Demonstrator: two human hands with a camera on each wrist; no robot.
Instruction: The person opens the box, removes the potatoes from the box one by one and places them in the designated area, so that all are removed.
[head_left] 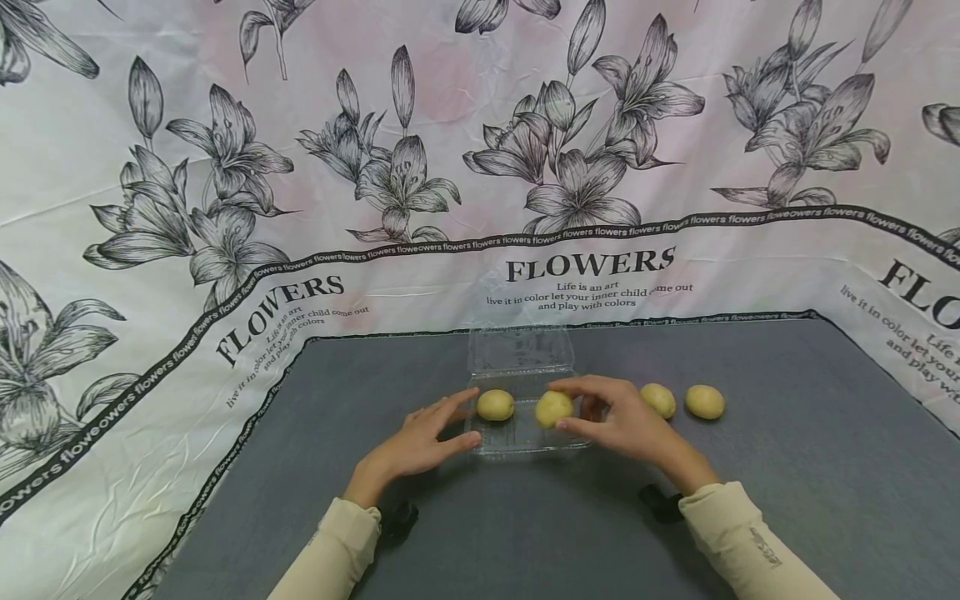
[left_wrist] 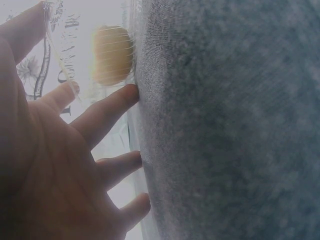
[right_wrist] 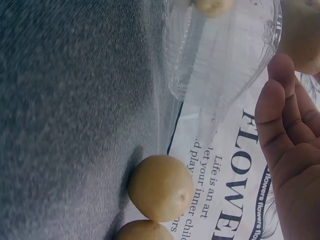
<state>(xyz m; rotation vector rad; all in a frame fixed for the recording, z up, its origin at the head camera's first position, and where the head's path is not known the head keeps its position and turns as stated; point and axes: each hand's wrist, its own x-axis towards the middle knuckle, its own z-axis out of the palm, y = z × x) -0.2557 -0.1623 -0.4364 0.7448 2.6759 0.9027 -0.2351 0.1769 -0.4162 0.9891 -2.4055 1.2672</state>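
Note:
A clear plastic box (head_left: 528,451) stands at the middle of the table, its see-through lid (head_left: 520,350) tipped back. One small yellow potato (head_left: 496,406) lies in its left part; the left wrist view shows this potato (left_wrist: 114,56) through the clear wall. My left hand (head_left: 420,440) is at the box's left side, fingers spread and thumb by the rim, holding no potato. Between thumb and fingers, my right hand (head_left: 618,421) pinches another potato (head_left: 553,409) over the box's right part. In the right wrist view that held potato (right_wrist: 302,37) is above the rim.
Two more potatoes, a nearer one (head_left: 658,401) and a farther one (head_left: 705,402), lie on the grey tabletop (head_left: 795,467) right of the box. Behind the table hangs a white cloth (head_left: 420,287) printed with flowers and lettering.

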